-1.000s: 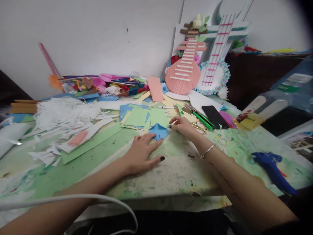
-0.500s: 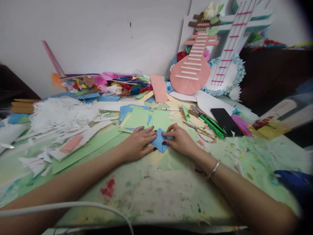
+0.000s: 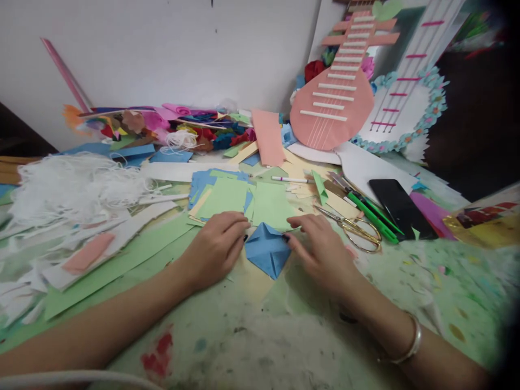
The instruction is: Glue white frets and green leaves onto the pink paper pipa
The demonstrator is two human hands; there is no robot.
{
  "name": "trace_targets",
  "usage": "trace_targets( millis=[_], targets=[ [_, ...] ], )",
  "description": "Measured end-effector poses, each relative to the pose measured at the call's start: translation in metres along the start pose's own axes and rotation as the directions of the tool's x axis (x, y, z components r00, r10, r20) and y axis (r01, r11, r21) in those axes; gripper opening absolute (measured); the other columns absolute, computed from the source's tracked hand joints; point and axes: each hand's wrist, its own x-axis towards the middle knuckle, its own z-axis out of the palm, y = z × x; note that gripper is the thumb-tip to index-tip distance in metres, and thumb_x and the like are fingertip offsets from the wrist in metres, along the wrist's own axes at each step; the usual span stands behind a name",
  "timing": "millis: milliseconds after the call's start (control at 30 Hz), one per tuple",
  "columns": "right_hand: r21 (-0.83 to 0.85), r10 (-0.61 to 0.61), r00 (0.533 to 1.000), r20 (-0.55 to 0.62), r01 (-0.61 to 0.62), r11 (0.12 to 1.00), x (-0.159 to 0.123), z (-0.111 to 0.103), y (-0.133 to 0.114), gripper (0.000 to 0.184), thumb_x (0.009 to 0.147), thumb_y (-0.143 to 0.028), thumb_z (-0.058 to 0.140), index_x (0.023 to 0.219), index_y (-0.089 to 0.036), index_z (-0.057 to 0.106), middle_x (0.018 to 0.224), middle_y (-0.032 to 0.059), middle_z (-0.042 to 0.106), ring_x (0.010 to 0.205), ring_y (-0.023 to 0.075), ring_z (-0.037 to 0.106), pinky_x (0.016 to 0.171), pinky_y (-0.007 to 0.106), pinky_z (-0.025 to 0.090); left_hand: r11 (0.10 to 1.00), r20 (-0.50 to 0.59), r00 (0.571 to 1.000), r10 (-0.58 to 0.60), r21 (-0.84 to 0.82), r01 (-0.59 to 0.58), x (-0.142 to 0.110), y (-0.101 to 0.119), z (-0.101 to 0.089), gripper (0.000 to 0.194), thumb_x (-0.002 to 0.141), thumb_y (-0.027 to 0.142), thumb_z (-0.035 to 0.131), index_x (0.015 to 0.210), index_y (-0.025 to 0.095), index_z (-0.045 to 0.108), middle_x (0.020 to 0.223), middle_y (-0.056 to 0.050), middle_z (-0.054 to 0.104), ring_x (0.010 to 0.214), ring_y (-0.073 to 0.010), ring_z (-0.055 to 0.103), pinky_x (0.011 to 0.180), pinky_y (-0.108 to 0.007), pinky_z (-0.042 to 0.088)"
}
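Note:
A folded blue paper (image 3: 266, 252) with creases and turned-in corners lies on the table between my hands. My left hand (image 3: 217, 246) is at its left corner, fingers bent and pressed together, the tips against the paper's edge and partly hidden. On the other side, my right hand (image 3: 320, 249) has its thumb at the paper's right corner, with the index finger held apart above it. Just behind the blue paper lie a light green sheet (image 3: 270, 203) and a stack of cut green paper (image 3: 225, 197) over blue pieces.
Gold-handled scissors (image 3: 357, 230), green cutters (image 3: 376, 219) and a black phone (image 3: 396, 206) lie to the right. White string (image 3: 77, 187) and paper scraps (image 3: 89, 252) cover the left. Behind stand a pink paper lute (image 3: 333, 105) and a white stringed cutout (image 3: 402, 116). A white cable (image 3: 81, 377) crosses the lower left.
The view has moved closer and tilted down. My right index finger has lifted off the blue paper, and my left fingers have drawn back from lying flat to bent at its left corner.

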Motion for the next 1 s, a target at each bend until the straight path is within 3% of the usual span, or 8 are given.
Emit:
trace_targets(
  millis=[133,267,500,600,700,800,867,1000],
  targets=[
    [-0.055,-0.031,0.990,0.135,0.038,0.998,-0.003,0.014,-0.012,0.048,0.073,-0.044,0.066,0.113,-0.019,0.056,0.118,0.0153,0.051,0.108,0.0340,0.041,0.086,0.048,0.035,0.996,0.086,0.993,-0.083,-0.005,0.084,0.002,-0.010,0.003,0.033,0.085,0.009,0.037,0.114,0.012,0.053,0.123,-0.015,0.055,0.124,-0.0252,0.043,0.100,-0.046,0.041],
    [0.071,0.034,0.983,0.179,-0.047,0.996,-0.001,0.015,-0.013,0.039,0.068,-0.031,0.072,0.101,-0.019,0.055,0.111,0.0109,0.055,0.105,0.0294,0.044,0.086,0.044,0.036,0.992,0.104,0.988,-0.117,-0.034,0.121,0.002,-0.013,0.005,0.036,0.084,0.005,0.033,0.115,0.011,0.051,0.123,-0.014,0.056,0.124,-0.0237,0.045,0.101,-0.046,0.041],
    [0.105,0.127,0.979,0.162,-0.145,0.984,0.012,0.022,-0.007,0.023,0.074,-0.017,0.059,0.097,-0.017,0.056,0.084,0.0048,0.060,0.082,0.0210,0.050,0.074,0.034,0.036,0.994,-0.044,0.995,-0.092,-0.060,0.089,0.002,-0.009,-0.010,0.035,0.086,0.006,0.034,0.117,0.012,0.050,0.128,-0.014,0.053,0.128,-0.0219,0.041,0.105,-0.045,0.037],
    [0.078,0.088,0.993,0.079,-0.094,0.992,0.017,0.021,-0.004,0.011,0.074,-0.012,0.053,0.081,-0.017,0.060,0.076,0.0034,0.057,0.076,0.0180,0.049,0.069,0.031,0.035,0.997,-0.161,0.985,-0.068,-0.053,0.060,0.000,0.011,-0.023,0.036,0.086,0.008,0.037,0.119,0.016,0.048,0.135,-0.013,0.046,0.129,-0.0231,0.038,0.104,-0.046,0.038],
    [0.225,0.171,0.973,-0.155,-0.134,0.965,0.023,0.010,0.012,0.007,0.073,-0.014,0.052,0.074,-0.017,0.058,0.073,0.0017,0.054,0.070,0.0154,0.049,0.064,0.028,0.035,0.998,-0.214,0.976,0.039,-0.034,-0.048,-0.004,0.045,-0.029,0.042,0.084,0.011,0.042,0.125,0.018,0.044,0.143,-0.015,0.033,0.133,-0.0276,0.031,0.104,-0.048,0.036],
    [0.554,0.430,0.833,-0.348,-0.187,0.811,0.027,-0.004,0.039,0.005,0.070,-0.023,0.055,0.073,-0.018,0.055,0.067,-0.0018,0.053,0.062,0.0131,0.048,0.058,0.025,0.035,0.957,-0.045,0.966,0.255,-0.127,-0.259,-0.005,0.080,-0.019,0.049,0.087,0.019,0.040,0.135,0.012,0.033,0.144,-0.018,0.031,0.136,-0.0279,0.023,0.106,-0.048,0.031],
    [0.752,0.578,0.760,-0.296,-0.188,0.632,0.028,-0.009,0.056,0.010,0.065,-0.025,0.057,0.071,-0.018,0.054,0.062,-0.0030,0.054,0.053,0.0109,0.046,0.050,0.023,0.034,0.929,0.228,0.910,0.346,-0.217,-0.299,-0.001,0.096,-0.005,0.068,0.087,0.045,0.042,0.139,0.006,0.024,0.147,-0.021,0.024,0.138,-0.0306,0.016,0.109,-0.049,0.024],
    [0.871,0.659,0.736,-0.157,-0.212,0.443,0.026,-0.010,0.068,0.014,0.056,-0.024,0.058,0.066,-0.016,0.057,0.058,-0.0016,0.057,0.047,0.0089,0.046,0.044,0.021,0.031,0.953,0.478,0.830,0.289,-0.227,-0.201,0.007,0.104,0.019,0.089,0.079,0.070,0.030,0.144,0.012,0.016,0.150,-0.015,0.020,0.139,-0.0300,0.012,0.111,-0.052,0.010]
  ],
)
